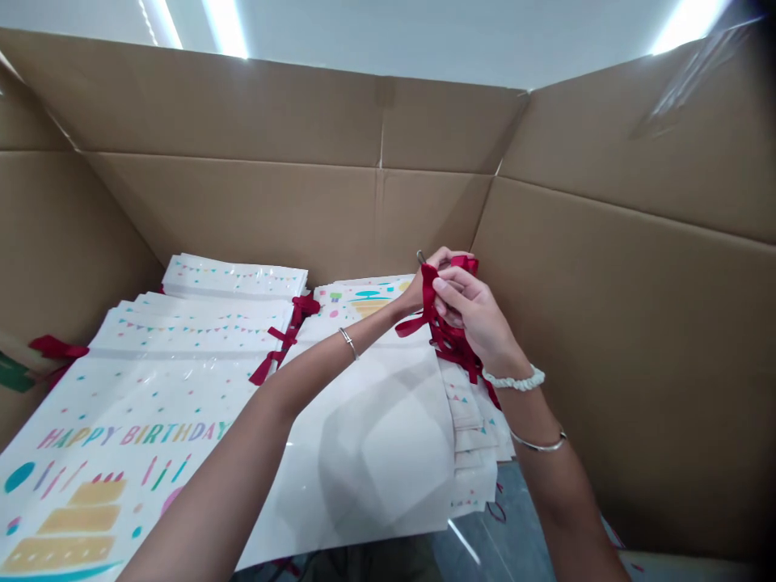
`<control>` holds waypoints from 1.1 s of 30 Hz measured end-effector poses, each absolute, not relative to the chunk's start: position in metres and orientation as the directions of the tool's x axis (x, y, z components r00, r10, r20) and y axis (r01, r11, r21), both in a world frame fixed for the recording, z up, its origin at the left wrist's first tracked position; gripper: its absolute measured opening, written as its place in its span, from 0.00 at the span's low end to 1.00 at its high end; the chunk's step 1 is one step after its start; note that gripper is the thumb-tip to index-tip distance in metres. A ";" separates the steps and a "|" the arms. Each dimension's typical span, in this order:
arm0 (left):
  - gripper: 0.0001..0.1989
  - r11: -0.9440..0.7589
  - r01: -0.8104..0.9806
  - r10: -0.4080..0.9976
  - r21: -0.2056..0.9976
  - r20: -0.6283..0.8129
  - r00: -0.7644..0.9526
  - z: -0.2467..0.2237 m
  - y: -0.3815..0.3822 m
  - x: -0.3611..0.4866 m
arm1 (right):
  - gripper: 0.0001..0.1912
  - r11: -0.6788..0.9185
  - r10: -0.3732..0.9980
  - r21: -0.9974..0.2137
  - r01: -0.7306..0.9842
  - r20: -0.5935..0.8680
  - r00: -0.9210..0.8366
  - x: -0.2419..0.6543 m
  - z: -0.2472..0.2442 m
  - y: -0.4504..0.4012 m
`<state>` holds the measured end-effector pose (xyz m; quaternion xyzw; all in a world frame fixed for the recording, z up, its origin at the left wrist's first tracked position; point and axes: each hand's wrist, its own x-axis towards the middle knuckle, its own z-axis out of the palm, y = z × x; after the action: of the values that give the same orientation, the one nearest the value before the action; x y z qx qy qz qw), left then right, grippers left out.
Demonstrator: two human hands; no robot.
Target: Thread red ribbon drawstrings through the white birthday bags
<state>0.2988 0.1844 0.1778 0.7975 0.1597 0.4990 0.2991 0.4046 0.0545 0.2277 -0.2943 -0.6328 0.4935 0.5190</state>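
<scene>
My right hand [478, 311] is closed on a red ribbon [429, 295], which it pinches between thumb and fingers. Just behind it, my left hand [437, 265] is closed around the ribbon at the same spot, its fingers partly hidden. A small dark metal piece [420, 257] sticks up beside my left hand; what it belongs to is hidden. Below the hands, more red ribbons run along the right edge of a stack of white printed bags [376, 420]. The top bag shows part of a cake picture at its far end.
On the left lies another stack of white bags [182, 372] printed "HAPPY BIRTHDAY", with a red bow [294, 323] at its right side. Tall cardboard walls [272, 194] surround the stacks at the back and both sides. Grey floor [485, 537] shows at the lower right.
</scene>
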 end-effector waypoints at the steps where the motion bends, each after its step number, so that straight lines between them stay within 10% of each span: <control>1: 0.14 -0.767 -0.016 0.550 0.642 0.669 0.500 0.173 0.185 0.296 | 0.19 0.329 0.896 -0.938 -0.114 0.348 -0.277 0.410 0.223 0.055; 6: 0.13 -0.467 0.622 0.883 0.629 0.298 0.362 0.131 0.184 0.186 | 0.22 0.248 0.944 -0.968 0.047 0.231 -0.236 0.433 0.190 0.072; 9: 0.10 0.022 0.957 1.000 0.290 -0.017 -0.018 0.102 0.159 0.085 | 0.24 0.184 0.953 -0.974 0.129 0.145 -0.265 0.437 0.162 0.093; 13: 0.15 0.318 0.948 0.927 0.027 -0.218 -0.305 0.069 0.105 -0.005 | 0.23 0.092 0.938 -0.978 0.190 0.021 -0.345 0.429 0.119 0.118; 17: 0.21 0.356 0.909 0.874 0.214 -0.421 -0.243 0.040 0.074 -0.026 | 0.23 -0.053 0.892 -0.971 0.234 -0.152 -0.426 0.415 0.079 0.129; 26: 0.18 0.115 0.767 0.992 0.631 -0.039 -0.117 0.050 0.089 -0.037 | 0.19 -0.156 0.861 -0.958 0.238 -0.250 -0.442 0.432 0.046 0.127; 33: 0.16 0.115 0.903 0.987 0.413 0.058 -0.153 0.111 0.128 -0.124 | 0.17 -0.204 0.868 -0.961 0.186 -0.265 -0.420 0.439 0.040 0.121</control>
<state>-0.1244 0.1277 0.1113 0.6405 0.7377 0.1791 0.1162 0.4393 0.1209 0.0402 -0.4636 -0.5682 0.6221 0.2742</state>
